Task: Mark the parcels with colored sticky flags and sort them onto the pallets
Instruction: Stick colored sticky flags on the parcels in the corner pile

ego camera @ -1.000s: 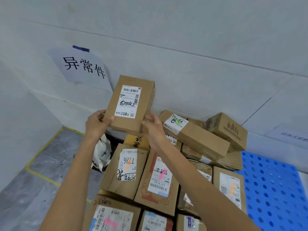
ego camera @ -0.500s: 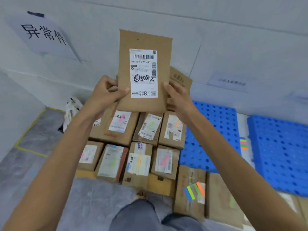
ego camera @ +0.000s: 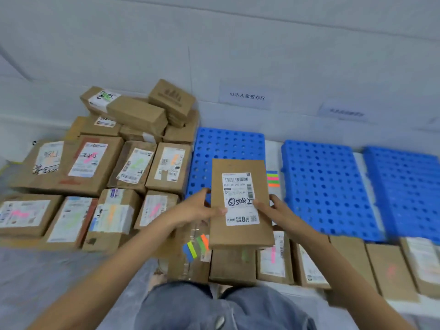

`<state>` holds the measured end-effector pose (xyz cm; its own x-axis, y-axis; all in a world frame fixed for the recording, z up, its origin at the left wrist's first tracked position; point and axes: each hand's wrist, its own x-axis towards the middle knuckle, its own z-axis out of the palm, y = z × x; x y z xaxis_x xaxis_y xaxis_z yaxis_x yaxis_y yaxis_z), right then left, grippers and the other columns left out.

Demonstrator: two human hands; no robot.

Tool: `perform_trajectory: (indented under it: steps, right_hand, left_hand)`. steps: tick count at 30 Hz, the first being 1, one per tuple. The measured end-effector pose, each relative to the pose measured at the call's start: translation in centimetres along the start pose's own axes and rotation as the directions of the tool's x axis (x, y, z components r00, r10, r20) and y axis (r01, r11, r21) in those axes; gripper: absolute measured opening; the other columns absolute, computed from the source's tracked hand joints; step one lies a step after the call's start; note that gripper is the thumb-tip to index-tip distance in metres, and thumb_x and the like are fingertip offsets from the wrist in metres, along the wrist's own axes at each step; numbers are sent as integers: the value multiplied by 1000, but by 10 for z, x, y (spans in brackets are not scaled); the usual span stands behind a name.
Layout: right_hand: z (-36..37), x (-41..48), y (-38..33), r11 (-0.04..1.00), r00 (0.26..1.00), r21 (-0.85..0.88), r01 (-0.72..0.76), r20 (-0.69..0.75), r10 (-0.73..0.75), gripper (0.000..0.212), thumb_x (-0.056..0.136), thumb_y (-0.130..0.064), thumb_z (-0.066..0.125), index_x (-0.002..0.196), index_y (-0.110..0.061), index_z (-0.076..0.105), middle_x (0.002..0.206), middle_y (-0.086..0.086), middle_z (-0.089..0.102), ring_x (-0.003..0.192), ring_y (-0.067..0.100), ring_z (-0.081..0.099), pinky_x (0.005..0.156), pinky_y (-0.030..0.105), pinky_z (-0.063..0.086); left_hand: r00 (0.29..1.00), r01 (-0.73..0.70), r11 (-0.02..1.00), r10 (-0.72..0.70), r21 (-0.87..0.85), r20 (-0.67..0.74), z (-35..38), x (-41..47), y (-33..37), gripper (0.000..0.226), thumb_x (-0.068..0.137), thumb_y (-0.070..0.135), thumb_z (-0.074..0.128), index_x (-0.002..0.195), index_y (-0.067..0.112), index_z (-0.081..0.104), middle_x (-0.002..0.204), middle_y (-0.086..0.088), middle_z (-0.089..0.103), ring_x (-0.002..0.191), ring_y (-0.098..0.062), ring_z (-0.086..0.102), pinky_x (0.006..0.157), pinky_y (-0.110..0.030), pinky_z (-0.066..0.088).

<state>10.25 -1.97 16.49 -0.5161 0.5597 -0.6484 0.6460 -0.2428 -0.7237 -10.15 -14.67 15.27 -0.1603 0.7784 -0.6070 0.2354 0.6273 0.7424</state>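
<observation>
I hold a flat brown cardboard parcel [ego camera: 240, 232] with a white shipping label, face up, low over the row of parcels in front of me. My left hand [ego camera: 197, 209] grips its left edge, thumb on the label. My right hand [ego camera: 277, 211] grips its right edge. Loose colored sticky flags [ego camera: 195, 246] lie on the box just left of the parcel. A second set of flags [ego camera: 272, 178] sits between the first two blue pallets [ego camera: 226, 144] [ego camera: 328, 186].
A pile of flagged cardboard parcels [ego camera: 100, 167] fills the pallet at the left. A third blue pallet [ego camera: 404, 186] lies at the right. More parcels [ego camera: 352, 263] line the floor in front. Paper signs [ego camera: 246, 96] hang on the white wall. My knees [ego camera: 214, 308] are below.
The parcel came down from the raised position by the wall to a low spot before the first blue pallet. My view swung right and down, away from the left pile.
</observation>
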Motion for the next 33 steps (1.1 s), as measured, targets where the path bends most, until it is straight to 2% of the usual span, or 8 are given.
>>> perform_trajectory:
  steps: [5, 10, 13, 16, 20, 25, 30, 33]
  right_hand:
    - [-14, 5, 51, 965, 982, -231, -126, 111, 155, 60, 82, -58, 58, 126, -23, 36, 120, -5, 56, 103, 14, 60, 87, 39, 54]
    - [-25, 10, 62, 944, 962, -310, -116, 201, 185, 57, 77, -66, 57, 116, -28, 42, 107, -8, 61, 93, 12, 63, 77, 30, 55]
    - [-52, 25, 52, 944, 941, -303, -130, 264, 214, 50, 84, -64, 49, 109, -21, 54, 102, 2, 65, 86, 15, 63, 75, 31, 53]
    - [-80, 57, 37, 955, 984, -284, -89, 123, 128, 39, 89, -52, 51, 101, -16, 59, 92, 5, 68, 79, 16, 63, 68, 26, 49]
    - [-109, 127, 24, 904, 986, -423, 63, -116, -123, 22, 89, -28, 62, 97, -7, 62, 83, 8, 62, 78, 19, 58, 61, 22, 42]
    - [-131, 212, 22, 697, 971, -712, 86, -98, -220, 28, 87, -17, 65, 109, -2, 58, 105, 15, 60, 93, 26, 55, 71, 28, 41]
    - [-134, 262, 23, 60, 981, -998, 21, 9, -193, 56, 84, -47, 62, 128, -16, 46, 131, 10, 44, 128, 29, 30, 103, 42, 27]
    - [-132, 282, 33, -49, 979, -997, 53, 61, -192, 72, 75, -55, 67, 129, -14, 41, 130, 9, 42, 126, 28, 32, 101, 42, 27]
  left_hand:
    - [977, 147, 989, -149, 22, 154, 42, 14, -15, 81, 76, 42, 74, 139, 23, 27, 132, 2, 51, 102, -17, 63, 81, -35, 57]
    - [966, 210, 974, -220, 87, 133, 43, 24, -16, 63, 79, 46, 70, 125, 18, 38, 114, 7, 54, 94, -11, 63, 70, -28, 58]
    - [974, 212, 956, -225, 205, 42, 32, 33, -1, 66, 82, 56, 60, 133, 18, 39, 127, 6, 51, 111, -16, 56, 89, -33, 51]
    - [977, 157, 969, -124, 190, -174, 16, 53, 19, 66, 89, 52, 51, 141, 17, 33, 138, -2, 46, 117, -20, 51, 92, -29, 41]
    - [946, 32, 993, 8, 117, -325, -1, 89, 53, 46, 96, 42, 45, 136, 18, 41, 126, -4, 53, 96, -14, 51, 80, -30, 40]
    - [929, -13, 992, 57, 124, -365, -7, 142, 73, 34, 100, 32, 43, 127, 14, 49, 125, -7, 55, 106, -21, 54, 84, -31, 43]
    - [932, -4, 991, 52, 133, -359, -4, 175, 67, 31, 100, 31, 42, 124, 15, 52, 122, -6, 57, 112, -23, 54, 94, -35, 44]
    - [930, -10, 992, 54, 123, -363, 3, 185, 55, 30, 99, 31, 43, 121, 14, 55, 117, -5, 60, 109, -21, 56, 97, -36, 43]
